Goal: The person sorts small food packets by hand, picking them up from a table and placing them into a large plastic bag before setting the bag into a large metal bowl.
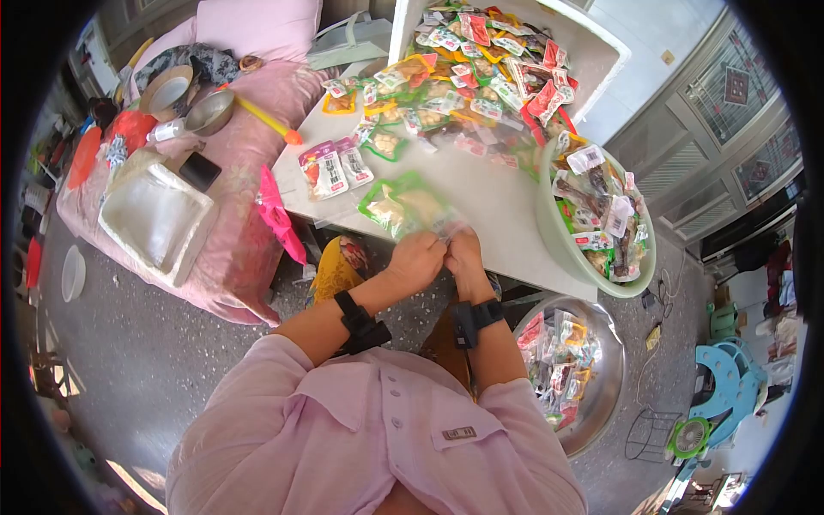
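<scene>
My left hand [417, 260] and my right hand [464, 252] are close together at the table's front edge, their fingers pinched on the near end of a clear plastic bag. Inside or under this bag lies a green-edged food packet [400, 206]; which of the two is unclear. Two pink-and-white packets [334, 169] lie side by side to the left on the white table [498, 225]. A large pile of small food packets [455, 86] spreads over the back of the table, spilling from a white foam box [594, 62].
A pale green basin [554, 225] of packets stands at the table's right edge. Below it on the floor is a metal basin [606, 390] with more packets. On the left, a pink-covered bed [245, 172] holds an empty foam box [163, 221], a phone [198, 171] and bowls.
</scene>
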`<state>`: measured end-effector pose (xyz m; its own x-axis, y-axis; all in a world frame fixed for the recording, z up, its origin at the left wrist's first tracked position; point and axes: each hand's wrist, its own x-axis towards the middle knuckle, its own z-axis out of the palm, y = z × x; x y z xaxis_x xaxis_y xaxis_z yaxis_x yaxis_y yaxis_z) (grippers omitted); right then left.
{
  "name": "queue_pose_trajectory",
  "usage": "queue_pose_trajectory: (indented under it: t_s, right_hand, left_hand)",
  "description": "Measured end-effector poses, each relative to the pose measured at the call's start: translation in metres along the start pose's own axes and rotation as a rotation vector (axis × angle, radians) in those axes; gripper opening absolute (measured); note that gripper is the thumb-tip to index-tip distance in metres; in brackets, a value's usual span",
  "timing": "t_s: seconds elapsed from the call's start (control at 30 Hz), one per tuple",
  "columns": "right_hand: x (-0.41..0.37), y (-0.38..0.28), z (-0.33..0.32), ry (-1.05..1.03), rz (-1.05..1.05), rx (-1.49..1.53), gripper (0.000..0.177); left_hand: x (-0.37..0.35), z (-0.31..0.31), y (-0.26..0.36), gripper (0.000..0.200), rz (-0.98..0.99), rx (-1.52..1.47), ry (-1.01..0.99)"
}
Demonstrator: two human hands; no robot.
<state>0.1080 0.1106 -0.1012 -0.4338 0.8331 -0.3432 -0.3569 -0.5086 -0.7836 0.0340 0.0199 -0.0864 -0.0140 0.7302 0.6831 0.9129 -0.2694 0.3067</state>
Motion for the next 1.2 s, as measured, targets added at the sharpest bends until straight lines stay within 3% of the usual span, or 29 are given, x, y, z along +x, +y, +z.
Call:
queue_pose_trajectory:
  t_s: [0.03,0.13,0.23,0.37,0.43,0.63,0.73,0.8,0.93,1.03,1.07,1.2]
  right_hand:
    - [0.003,0.004,0.003,0.011,-0.031,0.076,0.007]
    - [0.003,0.0,-0.002,-0.246,0.096,0.125,0.011]
    - [-0.009,-0.012,-0.008,-0.158,0.191,-0.158,0.012]
    - [0.002,0.003,-0.003,-0.155,0.022,0.045,0.011]
    - [0.005,0.007,0.004,-0.11,-0.012,0.099,0.009]
    - [-0.004,-0.005,-0.03,-0.149,0.133,-0.072,0.01]
    - [-0.021,-0.02,-0.029,-0.012,0.113,-0.15,0.011]
    - [-0.026,-0.024,-0.035,-0.014,0.024,-0.239,0.014]
    - [-0.041,-0.04,-0.038,0.021,-0.253,-0.409,0.024]
    - [-0.046,-0.059,-0.044,-0.088,-0.648,-0.744,0.034]
    - [-0.053,-0.067,-0.041,-0.094,-0.699,-0.787,0.036]
    - [-0.1,-0.118,-0.01,-0.196,-0.801,-0.978,0.041]
  left_hand:
    - [0.001,0.0,-0.002,0.008,-0.003,0.005,-0.011]
    - [0.0,-0.005,-0.008,0.009,0.003,0.015,-0.011]
    - [-0.003,-0.007,-0.008,0.011,0.0,0.0,-0.009]
    - [-0.005,0.001,-0.01,0.013,0.078,-0.006,0.066]
    - [-0.005,-0.003,-0.009,0.017,0.026,-0.021,-0.003]
    - [-0.014,-0.025,-0.014,0.028,0.062,0.075,-0.066]
    - [-0.021,-0.023,-0.033,0.03,0.098,0.095,-0.12]
    - [-0.017,-0.028,-0.04,0.03,0.133,0.038,-0.142]
    - [0.012,-0.051,-0.034,0.024,0.157,-0.111,0.018]
    - [0.034,-0.072,-0.027,0.016,0.006,-0.363,0.063]
    - [0.043,-0.084,-0.022,0.009,-0.1,-0.396,0.005]
    - [0.063,-0.108,-0.008,0.01,-0.501,-1.064,-0.205]
